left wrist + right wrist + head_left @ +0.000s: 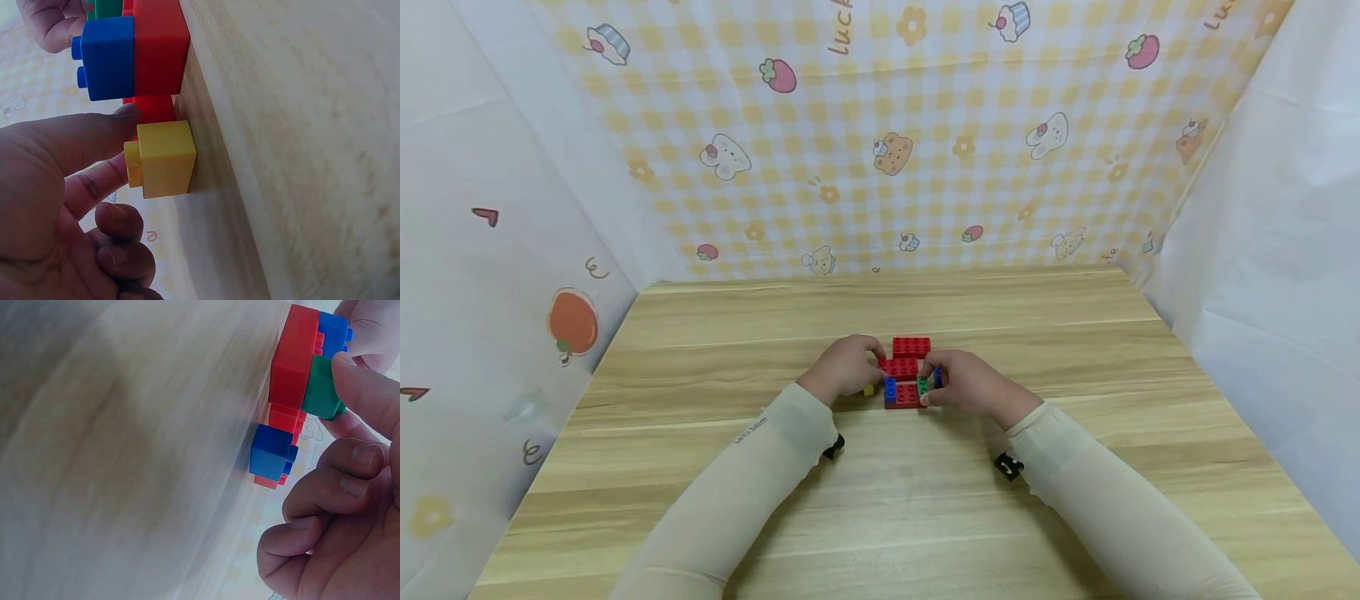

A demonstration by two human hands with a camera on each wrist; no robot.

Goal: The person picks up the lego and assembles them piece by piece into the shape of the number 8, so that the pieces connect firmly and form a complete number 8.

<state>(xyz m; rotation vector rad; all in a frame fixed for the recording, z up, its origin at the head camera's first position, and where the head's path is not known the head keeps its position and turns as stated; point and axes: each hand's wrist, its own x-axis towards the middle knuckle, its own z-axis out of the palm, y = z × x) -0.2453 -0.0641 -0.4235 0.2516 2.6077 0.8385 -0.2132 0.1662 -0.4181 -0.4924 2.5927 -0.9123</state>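
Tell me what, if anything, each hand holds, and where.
The right hand pinches the green block near its studs, between thumb and finger; the left hand pinches the middle red block by its left end.

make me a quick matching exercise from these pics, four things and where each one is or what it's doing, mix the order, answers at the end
1. yellow block
2. green block
3. loose blue block
4. left hand

A. on the table, right of the nearest red block
B. gripping the middle red block
C. on the table, left of the nearest red block
D. on top of the nearest red block, pinched by the right hand

Pairs: 1-C, 2-D, 3-A, 4-B
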